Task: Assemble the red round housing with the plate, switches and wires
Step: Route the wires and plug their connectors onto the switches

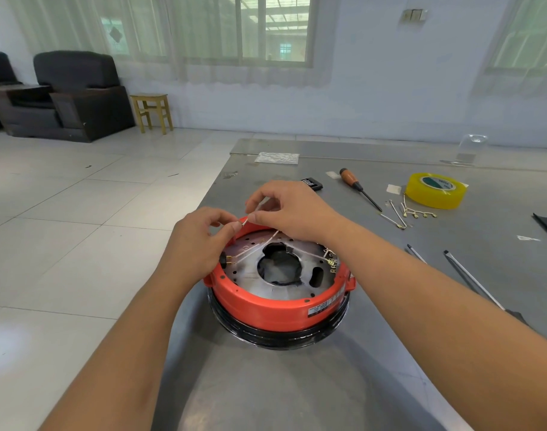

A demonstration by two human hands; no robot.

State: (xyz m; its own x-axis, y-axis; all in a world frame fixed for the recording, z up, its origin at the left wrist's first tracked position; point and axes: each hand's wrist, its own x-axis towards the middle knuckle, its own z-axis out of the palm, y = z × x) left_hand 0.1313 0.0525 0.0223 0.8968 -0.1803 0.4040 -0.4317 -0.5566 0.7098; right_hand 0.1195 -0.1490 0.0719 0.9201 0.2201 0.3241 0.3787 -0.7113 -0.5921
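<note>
Steel table (297, 384): both grips pinch wire (250, 216)

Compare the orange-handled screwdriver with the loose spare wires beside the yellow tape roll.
The orange-handled screwdriver is one thick dark-shafted tool; the loose spare wires are several thin pale strands with brass terminals. The screwdriver lies farther away, the wires nearer and closer to the yellow tape roll. No hand touches either.
</note>
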